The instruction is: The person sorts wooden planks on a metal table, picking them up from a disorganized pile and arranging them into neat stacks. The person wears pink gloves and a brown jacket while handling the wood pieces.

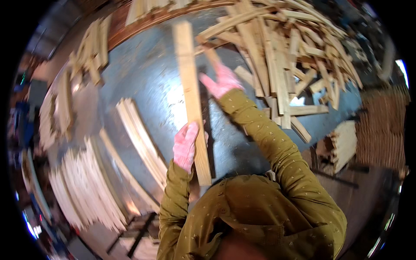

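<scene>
My left hand (185,146), in a pink glove, is closed around the lower part of a long flat wooden strip (189,80). The strip stretches away from me, its near end close to my body and its far end over the upper part of the table. My right hand (223,81), also gloved in pink, reaches to the pile's left edge with thumb and fingers spread. Just beyond its fingertips lies the end of a short wooden piece (212,56); whether they touch it I cannot tell. A heap of loose wooden strips (277,56) fills the table's far right.
The table (151,82) has a worn blue-grey top. Left of my left arm lie a few narrow strips (141,138), a single strip (125,167) and a neat row of strips (89,186). More strips (93,50) lie far left. Stacked wood (381,130) stands at right.
</scene>
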Motion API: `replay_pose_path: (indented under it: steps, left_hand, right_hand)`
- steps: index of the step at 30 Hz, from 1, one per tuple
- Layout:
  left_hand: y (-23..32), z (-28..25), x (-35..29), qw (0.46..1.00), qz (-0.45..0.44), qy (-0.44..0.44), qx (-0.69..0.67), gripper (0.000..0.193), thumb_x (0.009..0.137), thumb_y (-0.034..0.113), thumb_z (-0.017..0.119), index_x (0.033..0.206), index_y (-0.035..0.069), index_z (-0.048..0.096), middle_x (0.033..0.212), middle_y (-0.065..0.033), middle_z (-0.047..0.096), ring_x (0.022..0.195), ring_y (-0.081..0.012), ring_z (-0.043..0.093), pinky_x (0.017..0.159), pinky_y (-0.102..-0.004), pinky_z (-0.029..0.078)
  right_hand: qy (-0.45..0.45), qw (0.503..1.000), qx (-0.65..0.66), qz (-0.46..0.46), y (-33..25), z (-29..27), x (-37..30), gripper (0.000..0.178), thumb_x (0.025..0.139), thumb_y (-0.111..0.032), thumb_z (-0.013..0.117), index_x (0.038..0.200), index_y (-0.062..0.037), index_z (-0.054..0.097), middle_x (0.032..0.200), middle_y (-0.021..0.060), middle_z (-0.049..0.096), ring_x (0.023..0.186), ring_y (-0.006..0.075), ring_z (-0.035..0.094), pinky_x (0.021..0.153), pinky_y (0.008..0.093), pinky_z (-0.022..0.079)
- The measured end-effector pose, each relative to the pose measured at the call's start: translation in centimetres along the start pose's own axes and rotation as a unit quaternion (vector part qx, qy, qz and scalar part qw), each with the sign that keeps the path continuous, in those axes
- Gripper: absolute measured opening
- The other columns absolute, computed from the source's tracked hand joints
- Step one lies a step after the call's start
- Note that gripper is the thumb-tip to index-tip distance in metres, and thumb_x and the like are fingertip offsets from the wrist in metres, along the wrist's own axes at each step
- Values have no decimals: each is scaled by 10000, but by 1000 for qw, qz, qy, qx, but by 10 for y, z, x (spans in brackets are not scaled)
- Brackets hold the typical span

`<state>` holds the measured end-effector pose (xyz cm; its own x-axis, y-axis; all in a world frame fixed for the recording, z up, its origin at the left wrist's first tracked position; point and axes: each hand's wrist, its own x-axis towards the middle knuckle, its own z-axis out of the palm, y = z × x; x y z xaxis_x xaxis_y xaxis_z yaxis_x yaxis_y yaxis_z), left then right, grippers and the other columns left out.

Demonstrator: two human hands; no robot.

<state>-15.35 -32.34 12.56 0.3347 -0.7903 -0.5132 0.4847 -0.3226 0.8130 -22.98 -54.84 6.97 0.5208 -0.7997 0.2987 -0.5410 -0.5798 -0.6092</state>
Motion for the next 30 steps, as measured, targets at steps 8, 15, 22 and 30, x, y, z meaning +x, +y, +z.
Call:
replay_pose_path:
  steps: [8, 15, 22, 30]
  left_hand:
    - [-96, -30, 25, 986, -34, 165, -14, 337, 956, 297, 591, 1056, -24, 574, 828, -108, 640, 618, -215, 612, 605, -340, 537]
    - [-88, -1, 21, 944, -28, 138, -299, 442, 1010, 395, 473, 1067, -30, 579, 797, -106, 632, 613, -209, 598, 536, -313, 524]
    - [-100, 43, -36, 877, 47, -60, -475, 796, 902, 640, 496, 1354, -13, 437, 1037, -166, 626, 901, -289, 650, 782, -418, 561]
    - [-125, 24, -159, 938, -83, -25, -337, 635, 903, 244, 671, 1448, 121, 369, 1145, -171, 619, 834, -213, 660, 690, -328, 581]
  right_hand:
    - [-221, 948, 60, 220, 60, 25, -113, 740, 838, -356, 688, 1436, -55, 372, 1301, 203, 512, 1177, 374, 536, 975, 464, 460]
    - [-288, 519, 733, 333, 43, -13, -153, 469, 910, -144, 557, 1344, -2, 449, 1094, 150, 627, 869, 215, 637, 765, 359, 576]
    - [-380, 473, 666, 434, 45, -80, -184, 514, 920, -344, 624, 1274, 9, 502, 984, 124, 641, 799, 217, 644, 750, 345, 561]
    - [-406, 608, 580, 360, 28, -104, -216, 569, 815, -277, 742, 1250, -16, 481, 942, 88, 627, 755, 203, 618, 678, 356, 537]
